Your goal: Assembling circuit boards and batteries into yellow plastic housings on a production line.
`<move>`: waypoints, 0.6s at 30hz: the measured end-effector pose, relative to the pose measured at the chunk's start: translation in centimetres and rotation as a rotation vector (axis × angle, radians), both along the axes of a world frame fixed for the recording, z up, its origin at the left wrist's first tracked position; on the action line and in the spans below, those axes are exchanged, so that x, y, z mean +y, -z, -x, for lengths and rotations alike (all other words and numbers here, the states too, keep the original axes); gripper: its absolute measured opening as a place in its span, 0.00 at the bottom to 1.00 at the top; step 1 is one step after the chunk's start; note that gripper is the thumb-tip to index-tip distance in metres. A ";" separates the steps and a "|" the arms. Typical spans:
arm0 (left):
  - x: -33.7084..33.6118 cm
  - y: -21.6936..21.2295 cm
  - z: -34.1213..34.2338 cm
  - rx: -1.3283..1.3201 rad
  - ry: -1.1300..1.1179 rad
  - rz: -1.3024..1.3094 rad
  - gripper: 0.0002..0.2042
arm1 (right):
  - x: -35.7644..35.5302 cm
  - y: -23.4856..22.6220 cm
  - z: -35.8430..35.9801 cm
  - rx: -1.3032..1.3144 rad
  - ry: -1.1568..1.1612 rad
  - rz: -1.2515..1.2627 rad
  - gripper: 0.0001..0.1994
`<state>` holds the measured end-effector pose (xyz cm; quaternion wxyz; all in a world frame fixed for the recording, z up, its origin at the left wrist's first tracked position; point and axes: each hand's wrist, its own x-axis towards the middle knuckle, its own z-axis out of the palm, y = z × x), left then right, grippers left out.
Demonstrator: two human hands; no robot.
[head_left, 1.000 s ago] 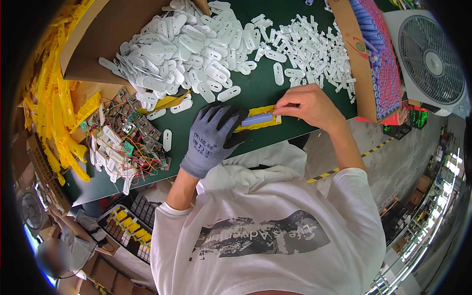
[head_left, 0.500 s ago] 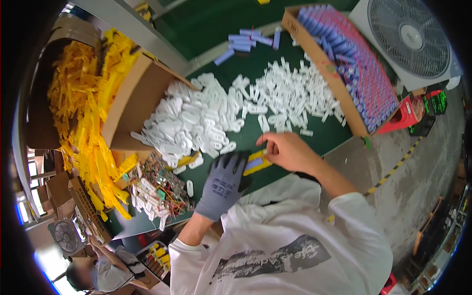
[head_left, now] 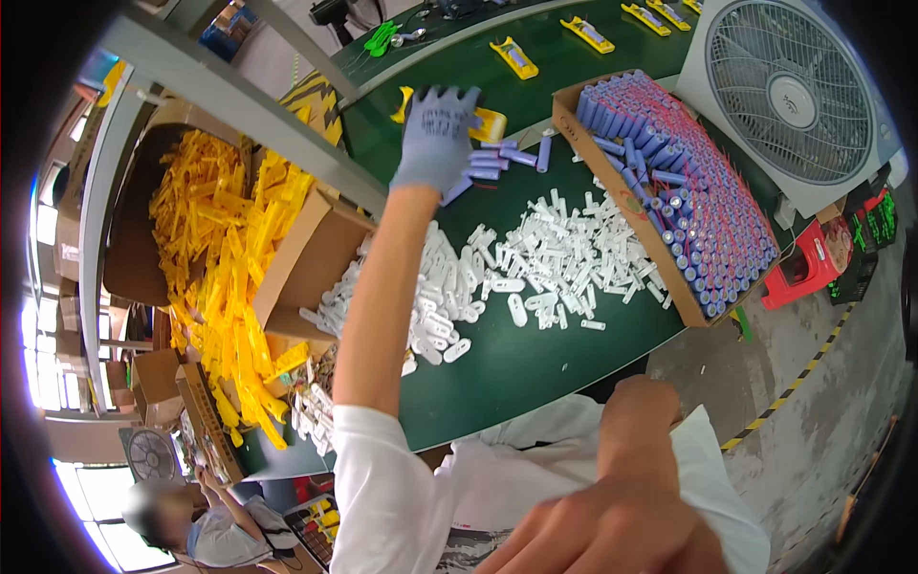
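My left hand [head_left: 438, 134], in a grey glove with dark fingertips, reaches to the far side of the table at the green belt. Its fingers curl over a yellow plastic casing [head_left: 491, 125]. More yellow shows on the other side of the glove; I cannot tell whether it is the same piece. Just nearer lie several purple battery cells [head_left: 490, 163]. Bare and close to the camera, my right hand [head_left: 612, 526] is raised in front of my shirt. It is blurred and its fingertips are cut off by the lower edge, so its grip is hidden.
White oval plastic parts [head_left: 440, 297] and small white pieces [head_left: 564, 253] are heaped on the green table [head_left: 507, 378]. A cardboard box [head_left: 626, 196] of purple cells stands right, beside a fan [head_left: 789, 100]. Yellow strips [head_left: 234, 277] fill the left. Yellow casings [head_left: 514, 59] lie along the belt.
My left hand has moved from the near table edge to the far belt with yellow plastic. My right hand has left the yellow casing and come up close. The view has tilted farther up.
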<state>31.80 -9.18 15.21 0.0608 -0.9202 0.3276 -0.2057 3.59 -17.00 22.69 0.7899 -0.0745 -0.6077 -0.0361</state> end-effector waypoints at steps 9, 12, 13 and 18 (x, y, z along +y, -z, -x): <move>2.9 9.4 -19.1 -0.008 0.205 -0.618 0.21 | -3.1 1.7 -2.2 0.360 0.101 -0.018 0.42; 5.0 11.5 -23.3 0.144 0.096 -0.727 0.23 | -5.1 1.6 -4.1 0.304 0.034 0.162 0.41; 6.5 12.1 -24.4 0.216 0.037 -0.739 0.24 | -5.5 0.1 -4.9 0.365 -0.022 0.222 0.41; 8.3 11.2 -24.0 0.298 -0.115 -0.735 0.25 | -5.2 -0.8 -5.4 0.560 -0.033 0.305 0.40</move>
